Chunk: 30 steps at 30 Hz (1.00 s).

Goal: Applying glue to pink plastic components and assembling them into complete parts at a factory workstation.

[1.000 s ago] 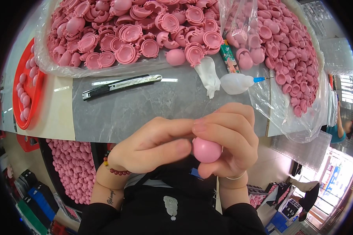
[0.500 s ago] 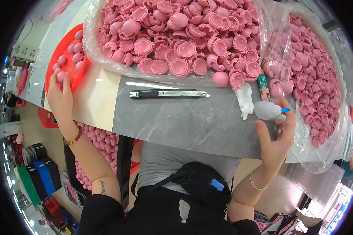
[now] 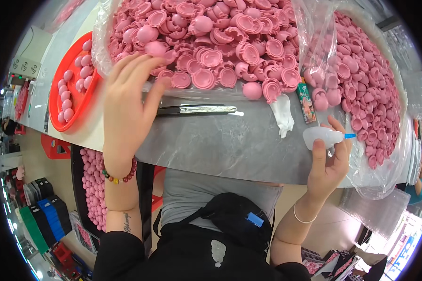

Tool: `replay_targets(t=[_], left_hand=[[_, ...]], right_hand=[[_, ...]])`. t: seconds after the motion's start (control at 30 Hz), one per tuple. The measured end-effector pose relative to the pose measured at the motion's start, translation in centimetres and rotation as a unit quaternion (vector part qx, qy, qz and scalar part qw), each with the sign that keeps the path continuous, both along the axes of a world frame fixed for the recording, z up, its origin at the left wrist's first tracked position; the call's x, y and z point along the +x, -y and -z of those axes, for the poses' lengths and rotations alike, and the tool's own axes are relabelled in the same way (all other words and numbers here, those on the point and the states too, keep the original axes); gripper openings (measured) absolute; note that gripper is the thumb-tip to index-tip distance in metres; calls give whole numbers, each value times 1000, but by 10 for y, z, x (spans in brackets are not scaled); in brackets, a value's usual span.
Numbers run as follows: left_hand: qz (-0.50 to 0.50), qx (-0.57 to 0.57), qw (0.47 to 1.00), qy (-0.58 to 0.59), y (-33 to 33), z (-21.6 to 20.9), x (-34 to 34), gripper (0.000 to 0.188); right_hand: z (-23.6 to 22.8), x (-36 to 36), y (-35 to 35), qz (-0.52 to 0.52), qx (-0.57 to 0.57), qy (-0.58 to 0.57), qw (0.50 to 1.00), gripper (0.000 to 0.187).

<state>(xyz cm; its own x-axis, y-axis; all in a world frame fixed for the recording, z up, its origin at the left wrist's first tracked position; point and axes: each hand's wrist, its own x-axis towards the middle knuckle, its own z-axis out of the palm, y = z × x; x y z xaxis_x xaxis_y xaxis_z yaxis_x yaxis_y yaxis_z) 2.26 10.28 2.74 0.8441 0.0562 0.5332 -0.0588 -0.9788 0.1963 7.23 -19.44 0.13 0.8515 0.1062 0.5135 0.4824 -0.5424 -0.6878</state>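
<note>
The left hand [image 3: 126, 103] is hovering at the near left edge of the large heap of pink shells [image 3: 208, 57], its fingers lying loosely together and its thumb standing wide of them; whether a fingertip is touching a shell, I cannot tell. The shells are showing a smooth, evenly pink plastic, many lying as hollow round cups with ridged rims and small tabs, a few sitting as closed balls, all resting in clear plastic sheeting [image 3: 309, 23]. Over the table's right side, the right hand [image 3: 330, 164] is pinching a milky white squeeze bottle [image 3: 320, 136] between thumb and fingers, its blue tip [image 3: 350, 136] pointing right, toward a second heap of shells [image 3: 361, 79]. A red tray [image 3: 82, 104] is holding pink balls at far left. A black-and-silver knife [image 3: 197, 110] is lying below the large heap, and a crumpled white tissue [image 3: 282, 116] is resting near a narrow green box [image 3: 307, 104], which is carrying small printed characters. Dark script [image 3: 127, 222] is running along the left forearm.
</note>
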Motion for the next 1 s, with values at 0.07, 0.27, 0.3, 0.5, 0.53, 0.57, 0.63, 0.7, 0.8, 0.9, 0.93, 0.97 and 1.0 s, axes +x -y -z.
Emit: replay_targets(t=[0.07, 0.27, 0.3, 0.5, 0.53, 0.57, 0.63, 0.7, 0.8, 0.9, 0.93, 0.97, 1.0], left_hand=[[19, -20, 1000, -3, 12, -9, -6, 25], [26, -84, 996, -27, 26, -5, -5, 24], [0, -74, 997, 3, 17, -1, -2, 25], [-11, -46, 999, -18, -13, 7, 12, 24], [-8, -40, 999, -35, -14, 4, 14, 23], [-6, -32, 998, -52, -15, 1, 14, 23], [-15, -61, 996, -58, -14, -5, 11, 22], [-16, -92, 994, -62, -9, -8, 11, 21], [36, -112, 993, 9, 26, -17, -5, 19], [170, -158, 966, -116, 70, -10, -26, 19], [191, -177, 958, -119, 83, -7, -29, 23], [202, -243, 940, -128, 92, 0, -32, 26], [208, -244, 938, -129, 99, 7, -30, 26]], right_hand=[[1, -1, -2, 8, 46, 5, 999, 26], [4, -2, -2, -79, 109, 90, 987, 32], [4, -4, -2, -84, 108, 72, 988, 33], [3, -6, 0, -105, 95, 27, 990, 32], [3, -6, 0, -105, 83, 25, 991, 31], [3, -7, 0, -105, 85, 25, 990, 31], [2, -8, 0, -111, 106, 16, 988, 31], [4, -6, 1, -113, 116, 29, 986, 32], [3, -10, 0, -118, 163, 42, 979, 34], [2, -27, -13, -204, 212, 37, 955, 36], [-4, -35, -15, -267, 235, -56, 933, 35], [-12, -48, -28, -261, 301, -160, 903, 33], [-16, -51, -28, -300, 233, -212, 900, 44]])
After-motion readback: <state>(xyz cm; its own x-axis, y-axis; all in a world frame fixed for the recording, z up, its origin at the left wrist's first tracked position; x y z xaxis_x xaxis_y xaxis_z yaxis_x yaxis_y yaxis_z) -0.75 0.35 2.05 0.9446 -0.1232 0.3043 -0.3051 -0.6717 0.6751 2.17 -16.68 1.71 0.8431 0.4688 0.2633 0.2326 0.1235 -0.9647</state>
